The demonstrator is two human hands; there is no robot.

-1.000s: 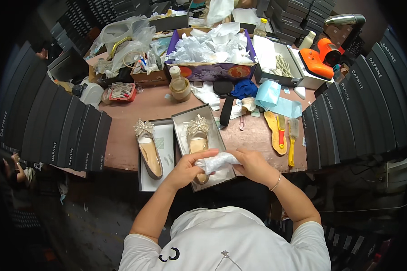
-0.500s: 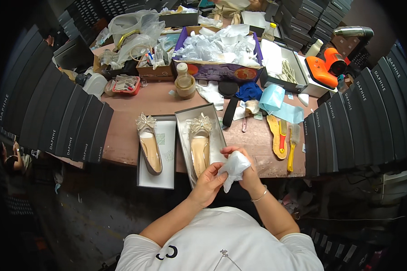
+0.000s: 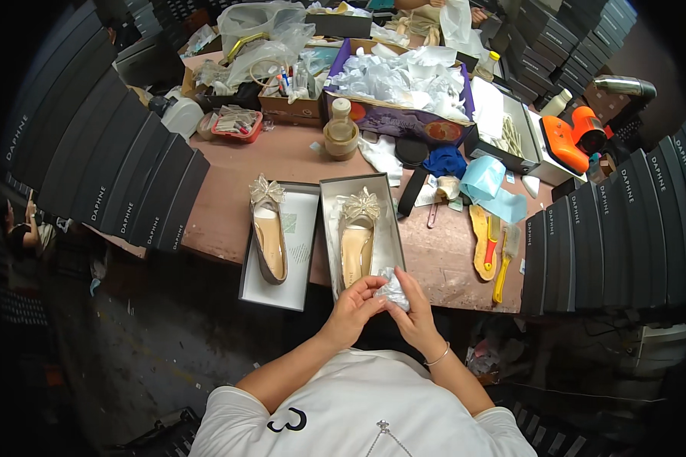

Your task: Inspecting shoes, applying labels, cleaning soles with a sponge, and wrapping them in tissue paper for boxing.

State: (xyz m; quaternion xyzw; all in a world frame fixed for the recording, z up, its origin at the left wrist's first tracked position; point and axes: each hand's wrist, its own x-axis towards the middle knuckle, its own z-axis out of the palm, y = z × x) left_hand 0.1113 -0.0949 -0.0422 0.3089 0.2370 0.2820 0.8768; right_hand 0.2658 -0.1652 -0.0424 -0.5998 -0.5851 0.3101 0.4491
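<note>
A crumpled wad of white tissue paper [image 3: 392,289] is squeezed between my left hand [image 3: 352,311] and my right hand [image 3: 414,308], fingers closed round it from both sides. Just beyond my hands, a flat shoe with a sparkly bow [image 3: 356,247] lies in an open shoe box [image 3: 389,221] lined with white paper. Its heel end is partly hidden by my left hand. To the left, the matching bowed shoe [image 3: 269,240] rests in the shallow box lid [image 3: 301,266], toe pointing away from me.
Dark shoe boxes stand stacked at left [image 3: 129,175] and right [image 3: 587,236]. A purple carton [image 3: 404,122] full of crumpled tissue sits at the back, near a jar with a bottle [image 3: 341,141]. Brushes [image 3: 504,266] lie at right. Another person's hand [image 3: 478,15] shows at the far edge.
The tissue paper has been crushed from a loose, hanging bunch into a smaller wad. My hands have drawn closer together around it. The whole view has shifted slightly.
</note>
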